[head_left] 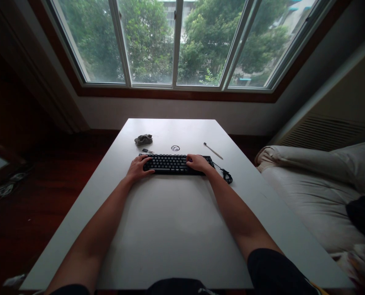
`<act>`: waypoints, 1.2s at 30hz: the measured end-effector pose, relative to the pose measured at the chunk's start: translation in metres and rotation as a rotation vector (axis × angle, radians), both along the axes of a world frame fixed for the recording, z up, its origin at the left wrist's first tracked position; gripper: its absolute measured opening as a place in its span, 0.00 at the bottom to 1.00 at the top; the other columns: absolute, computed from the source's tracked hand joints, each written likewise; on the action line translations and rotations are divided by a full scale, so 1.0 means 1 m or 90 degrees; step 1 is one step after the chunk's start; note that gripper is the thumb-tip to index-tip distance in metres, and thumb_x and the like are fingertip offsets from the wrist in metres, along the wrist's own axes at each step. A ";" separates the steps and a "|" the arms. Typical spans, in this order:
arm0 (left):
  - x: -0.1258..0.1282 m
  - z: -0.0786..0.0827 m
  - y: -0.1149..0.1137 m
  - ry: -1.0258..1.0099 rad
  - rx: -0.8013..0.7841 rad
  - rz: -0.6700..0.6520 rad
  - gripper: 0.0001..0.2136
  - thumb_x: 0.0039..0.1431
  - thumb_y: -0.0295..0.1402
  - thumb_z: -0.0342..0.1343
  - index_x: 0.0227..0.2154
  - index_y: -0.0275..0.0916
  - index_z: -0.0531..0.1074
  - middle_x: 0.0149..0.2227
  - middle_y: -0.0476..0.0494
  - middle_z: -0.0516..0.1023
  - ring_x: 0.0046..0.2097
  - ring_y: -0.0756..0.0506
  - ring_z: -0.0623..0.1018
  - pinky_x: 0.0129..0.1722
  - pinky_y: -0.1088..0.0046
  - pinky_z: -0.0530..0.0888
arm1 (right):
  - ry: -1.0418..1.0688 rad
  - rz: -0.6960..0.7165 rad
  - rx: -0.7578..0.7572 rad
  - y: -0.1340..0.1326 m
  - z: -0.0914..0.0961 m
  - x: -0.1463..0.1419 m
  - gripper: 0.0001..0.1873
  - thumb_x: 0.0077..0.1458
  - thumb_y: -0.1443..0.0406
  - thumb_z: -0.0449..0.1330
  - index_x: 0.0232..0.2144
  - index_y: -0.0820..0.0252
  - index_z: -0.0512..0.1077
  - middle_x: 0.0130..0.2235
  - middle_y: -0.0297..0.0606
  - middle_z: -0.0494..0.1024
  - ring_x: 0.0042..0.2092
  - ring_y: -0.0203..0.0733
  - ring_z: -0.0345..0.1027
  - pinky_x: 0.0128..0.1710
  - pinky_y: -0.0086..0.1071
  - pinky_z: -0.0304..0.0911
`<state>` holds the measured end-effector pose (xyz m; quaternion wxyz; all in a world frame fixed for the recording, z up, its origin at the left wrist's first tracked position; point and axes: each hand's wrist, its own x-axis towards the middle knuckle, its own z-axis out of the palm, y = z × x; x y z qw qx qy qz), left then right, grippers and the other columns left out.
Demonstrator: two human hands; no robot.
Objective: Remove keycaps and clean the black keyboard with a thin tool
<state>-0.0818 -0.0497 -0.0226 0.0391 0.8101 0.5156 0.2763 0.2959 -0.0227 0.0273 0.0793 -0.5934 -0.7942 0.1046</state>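
Note:
A black keyboard (170, 164) lies across the white table in front of me. My left hand (139, 167) holds its left end, the thumb along the near edge and the fingers over the far side. My right hand (197, 162) rests on the keys right of the middle, its fingers curled closed; whatever they may pinch is hidden. Just beyond my left hand is a small black tool with thin metal prongs (147, 151). The keyboard's coiled black cable (227, 176) lies off its right end.
A crumpled grey cloth (143, 139), a small round dark-rimmed item (175, 148) and a thin stick brush with a dark head (213, 150) lie beyond the keyboard on the table (173, 229). A pale sofa (302, 196) stands at the right, and a window (175, 86) is ahead.

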 end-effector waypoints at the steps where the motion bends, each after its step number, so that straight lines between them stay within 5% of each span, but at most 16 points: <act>1: 0.000 0.000 0.000 -0.001 -0.002 0.000 0.33 0.53 0.54 0.65 0.61 0.50 0.71 0.63 0.41 0.69 0.63 0.31 0.68 0.65 0.47 0.65 | 0.000 -0.001 0.000 0.000 0.000 0.000 0.11 0.57 0.60 0.59 0.42 0.54 0.76 0.42 0.38 0.82 0.41 0.43 0.73 0.36 0.30 0.57; 36: -0.001 -0.002 0.001 0.012 0.017 0.010 0.33 0.53 0.54 0.64 0.61 0.49 0.72 0.63 0.40 0.69 0.63 0.32 0.68 0.65 0.48 0.65 | 0.004 -0.033 0.027 -0.001 -0.004 -0.003 0.10 0.58 0.61 0.60 0.42 0.54 0.77 0.40 0.38 0.82 0.41 0.44 0.72 0.37 0.30 0.57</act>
